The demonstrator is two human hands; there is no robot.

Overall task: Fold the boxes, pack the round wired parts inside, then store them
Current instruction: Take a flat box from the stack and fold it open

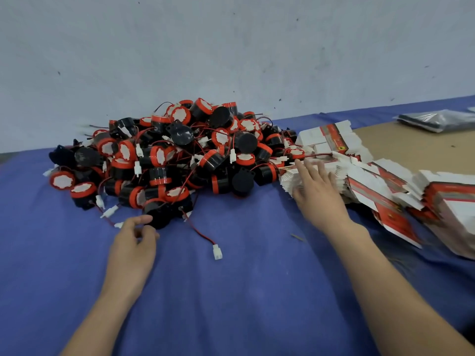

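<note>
A big heap of round black-and-red wired parts point(180, 155) with white plugs lies on the blue cloth against the wall. To its right, stacks of flat red-and-white box blanks point(380, 183) lean in a slumped row. My right hand point(318, 194) lies with straight fingers on the left end of that row. My left hand point(133, 242) hovers at the heap's front edge, fingers loosely curled near a black part point(160, 218) and holding nothing. One red-and-black wire with a white plug point(217, 253) trails out onto the cloth.
The blue cloth point(231, 291) covers the table in front of me. A bare brown tabletop point(401, 147) shows at the back right, with a dark plastic-wrapped packet point(437, 120) on it. A grey wall rises right behind the heap.
</note>
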